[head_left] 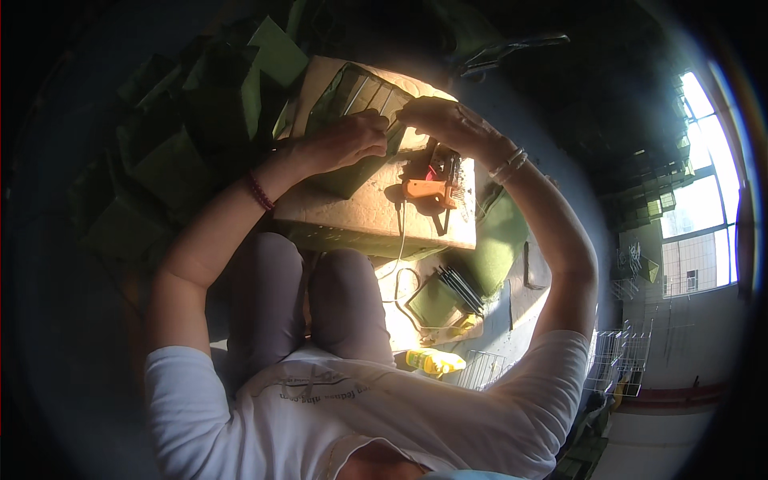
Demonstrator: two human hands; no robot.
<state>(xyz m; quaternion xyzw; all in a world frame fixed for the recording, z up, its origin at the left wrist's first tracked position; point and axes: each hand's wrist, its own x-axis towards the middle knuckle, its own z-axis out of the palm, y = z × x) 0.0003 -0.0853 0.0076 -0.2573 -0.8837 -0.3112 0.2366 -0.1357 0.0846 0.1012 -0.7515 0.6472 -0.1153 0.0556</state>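
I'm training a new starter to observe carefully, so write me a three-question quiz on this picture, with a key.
1. Multiple choice: where is the dark red bracelet?
A) Right wrist
B) Left wrist
C) On the work surface

2. True or false: the orange tool is held in the right hand.

3. Short answer: what colour is the box with thin metal bars, where the right hand and left hand meet?

Key:
1. B
2. False; neither hand holds it.
3. Green

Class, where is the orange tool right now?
The orange tool lies right of centre in the head view, on the tan worktop, below the right hand.
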